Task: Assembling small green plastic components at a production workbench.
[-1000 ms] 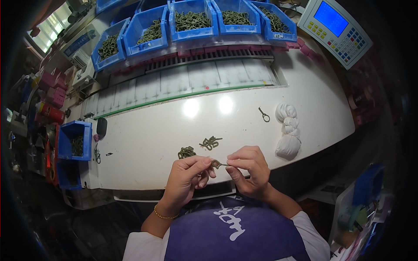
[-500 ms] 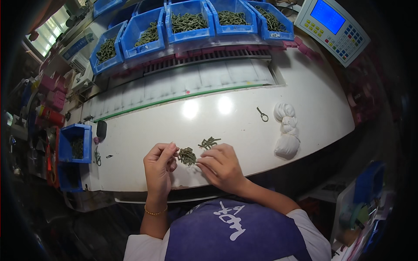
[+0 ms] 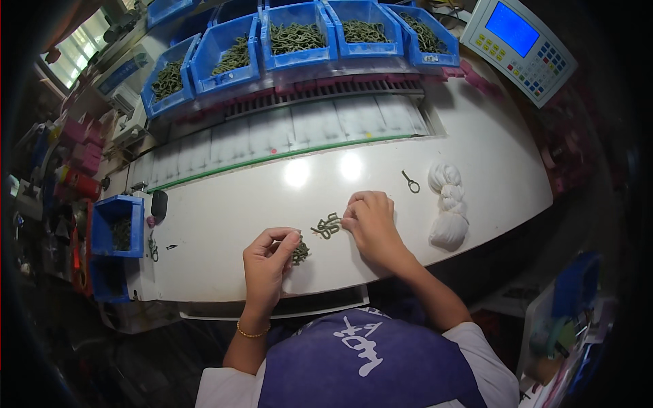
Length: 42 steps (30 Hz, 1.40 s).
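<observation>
My left hand [image 3: 265, 264] is closed, thumb against fingers, on a bunch of small olive-green hook-like pieces [image 3: 300, 253] just above the white tabletop near its front edge. A small loose pile of similar curled pieces [image 3: 328, 226] lies on the table between my hands. At the right side of that pile is my right hand [image 3: 374, 223], its fingertips pinched together by the pieces; what they hold, if anything, is hidden. Farther right, a single green piece with a ring and a straight stem [image 3: 411, 181] rests apart.
A knotted white cloth bundle [image 3: 449, 204] lies at the right. Blue bins [image 3: 297, 62] full of green pieces line the back, above a belt with dividers [image 3: 272, 136]. A keypad with a blue screen [image 3: 520, 47] stands back right. Small scissors [image 3: 154, 249] lie at the left.
My right hand has moved right and away from the bunch to the loose pile, which is now more spread. My left hand has shifted slightly right with its bunch. Coloured marks on the belt moved left.
</observation>
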### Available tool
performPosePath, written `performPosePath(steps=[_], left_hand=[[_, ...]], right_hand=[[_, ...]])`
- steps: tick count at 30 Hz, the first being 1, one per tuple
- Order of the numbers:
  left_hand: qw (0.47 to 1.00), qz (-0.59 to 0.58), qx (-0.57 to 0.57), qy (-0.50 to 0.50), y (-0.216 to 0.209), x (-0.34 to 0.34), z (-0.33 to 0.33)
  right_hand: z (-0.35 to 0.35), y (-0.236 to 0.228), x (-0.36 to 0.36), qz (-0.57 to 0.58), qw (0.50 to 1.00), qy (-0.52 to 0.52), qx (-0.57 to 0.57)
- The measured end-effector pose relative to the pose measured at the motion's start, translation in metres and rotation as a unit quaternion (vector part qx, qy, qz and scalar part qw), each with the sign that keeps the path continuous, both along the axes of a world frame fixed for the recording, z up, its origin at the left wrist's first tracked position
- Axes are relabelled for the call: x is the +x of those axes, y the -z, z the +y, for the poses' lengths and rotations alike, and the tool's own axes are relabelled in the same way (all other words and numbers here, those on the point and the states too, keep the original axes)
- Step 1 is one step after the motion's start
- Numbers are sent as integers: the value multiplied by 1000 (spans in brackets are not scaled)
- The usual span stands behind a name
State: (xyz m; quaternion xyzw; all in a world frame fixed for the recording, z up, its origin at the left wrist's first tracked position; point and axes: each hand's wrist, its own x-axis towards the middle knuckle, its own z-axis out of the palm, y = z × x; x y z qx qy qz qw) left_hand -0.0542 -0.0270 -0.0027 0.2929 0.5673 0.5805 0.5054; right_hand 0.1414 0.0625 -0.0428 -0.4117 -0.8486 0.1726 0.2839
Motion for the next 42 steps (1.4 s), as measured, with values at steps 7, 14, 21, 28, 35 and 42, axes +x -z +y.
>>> performPosePath(steps=[7,14,21,28,35,42], left_hand=[[998,37,-26,40,-4,-11,-2],[992,-12,-37,118,-16,2,-14],[990,-63,-26,122,-26,9,-18],[989,-72,-20,126,-27,11,-21],[990,-66,-19,125,-27,11,-21],[989,-59,-47,124,-30,9,-21]], right_hand=[[-34,-39,-5,231,955,34,-182],[-57,-45,-11,361,886,-19,-290],[-65,-50,-7,342,903,-36,-256],[-68,-51,-4,353,900,-43,-251],[-69,-53,-3,354,899,-45,-255],[-67,-51,-3,329,920,-58,-204]])
